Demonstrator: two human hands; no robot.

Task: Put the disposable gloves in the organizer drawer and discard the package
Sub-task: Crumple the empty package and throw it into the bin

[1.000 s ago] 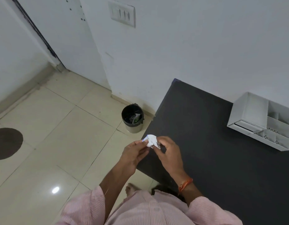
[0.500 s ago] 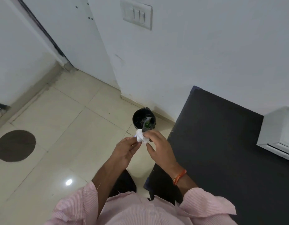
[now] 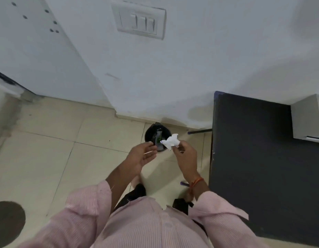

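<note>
Right hand, frame centre: fingertips pinching crumpled white package. Package held above rim of small black waste bin, bin standing on tiled floor near wall base. Bin contains green-and-silver wrapper, other dark litter. Left hand just left of package: palm up, fingers loosely spread, holding nothing. Black table at right of frame. White organizer at right edge, partly cropped; drawer contents not visible.

Soft, even indoor light; slight motion blur, wide-angle bending at edges.
</note>
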